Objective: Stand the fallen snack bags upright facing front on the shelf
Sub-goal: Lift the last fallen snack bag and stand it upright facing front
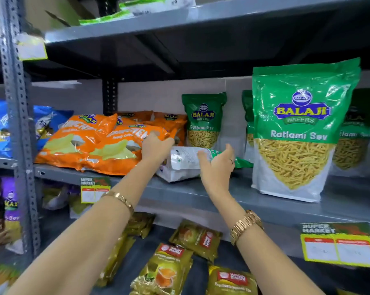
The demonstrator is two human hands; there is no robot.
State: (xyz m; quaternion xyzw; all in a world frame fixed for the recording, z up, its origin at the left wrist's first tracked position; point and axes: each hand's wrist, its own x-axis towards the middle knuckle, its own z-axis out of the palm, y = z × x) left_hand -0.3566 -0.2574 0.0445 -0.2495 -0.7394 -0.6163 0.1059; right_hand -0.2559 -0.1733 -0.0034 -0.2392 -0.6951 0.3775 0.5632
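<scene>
Fallen bag (187, 161) lies back-up mid-shelf (264, 207) between orange bags (99, 143) and upright green bags (294, 128); left hand (156, 146) gripping its end, right hand (217, 165) open alongside: lift, turn front outward, seat base flat.

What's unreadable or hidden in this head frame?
- Fallen bag, head view: its front is turned away, and both hands cover parts of it.
- Left hand: fingertips hidden between the fallen bag and the orange chip bags, so its grip is unclear.
- Right hand: contact with the bag is unclear.
- Price tags: print blurred.
- Ratlami Sev bags behind the front Ratlami Sev bag: mostly blocked by it.
</scene>
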